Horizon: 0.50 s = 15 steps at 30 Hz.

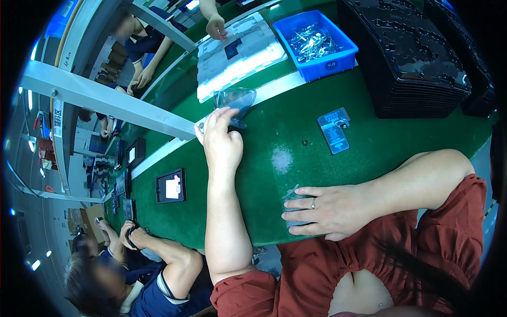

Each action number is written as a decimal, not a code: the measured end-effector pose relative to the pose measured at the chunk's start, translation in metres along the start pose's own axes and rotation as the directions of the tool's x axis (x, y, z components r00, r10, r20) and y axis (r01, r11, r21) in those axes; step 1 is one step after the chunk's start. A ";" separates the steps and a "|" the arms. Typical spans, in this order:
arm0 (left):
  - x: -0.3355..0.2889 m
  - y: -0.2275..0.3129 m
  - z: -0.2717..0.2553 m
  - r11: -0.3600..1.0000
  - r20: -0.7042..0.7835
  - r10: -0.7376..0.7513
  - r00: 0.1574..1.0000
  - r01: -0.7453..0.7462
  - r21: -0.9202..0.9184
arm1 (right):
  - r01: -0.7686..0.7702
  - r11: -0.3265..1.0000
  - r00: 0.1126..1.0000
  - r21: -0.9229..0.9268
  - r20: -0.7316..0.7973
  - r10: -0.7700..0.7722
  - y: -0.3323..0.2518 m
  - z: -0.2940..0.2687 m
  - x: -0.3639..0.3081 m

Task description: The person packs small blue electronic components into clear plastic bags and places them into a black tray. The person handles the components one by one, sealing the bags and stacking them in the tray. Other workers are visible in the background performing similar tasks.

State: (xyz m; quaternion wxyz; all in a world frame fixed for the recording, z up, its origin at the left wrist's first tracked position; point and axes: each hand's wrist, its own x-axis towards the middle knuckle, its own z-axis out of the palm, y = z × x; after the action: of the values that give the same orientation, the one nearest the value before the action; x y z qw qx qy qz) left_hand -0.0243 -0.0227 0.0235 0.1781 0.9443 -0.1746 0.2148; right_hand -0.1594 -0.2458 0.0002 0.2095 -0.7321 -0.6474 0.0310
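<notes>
My left hand (221, 141) reaches over the green bench top, its fingers stretched out and apart. The fingertips are at the near edge of a clear, dark-tinted plastic film (237, 101); whether they touch it I cannot tell. Flat on the bench near its front edge lies my right hand (335, 210), fingers spread and a ring on one of them. Under those fingertips is a small clear plastic piece (290, 198), partly hidden by the hand. Farther off to the right lies a flat blue-black battery-like part (334, 131) with a notched side.
A blue bin (330, 67) of small shiny parts and a white moulded tray (240, 66) stand at the back. Tall stacks of black trays (409, 68) fill the right. A white frame beam (116, 100) crosses the left, near a small black tray (171, 186). Co-workers sit left and opposite.
</notes>
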 end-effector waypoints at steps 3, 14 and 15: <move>0.002 0.000 -0.003 0.994 -0.108 -0.011 0.994 -0.001 -0.111 | -0.005 1.000 1.000 0.012 -0.009 0.005 0.000 0.001 -0.001; 0.001 -0.008 0.002 0.992 -0.169 -0.029 0.985 0.007 -0.127 | 0.000 1.000 1.000 0.016 0.023 0.000 0.001 -0.001 0.000; 0.002 -0.008 0.005 0.990 -0.179 -0.007 0.984 -0.017 -0.137 | -0.006 1.000 1.000 0.014 0.027 0.006 0.001 -0.001 -0.001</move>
State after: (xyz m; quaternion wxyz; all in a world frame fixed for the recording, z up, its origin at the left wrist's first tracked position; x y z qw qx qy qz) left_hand -0.0175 -0.0182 0.0180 0.2575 0.9061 -0.1748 0.2866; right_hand -0.1577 -0.2468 0.0008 0.2058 -0.7321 -0.6477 0.0462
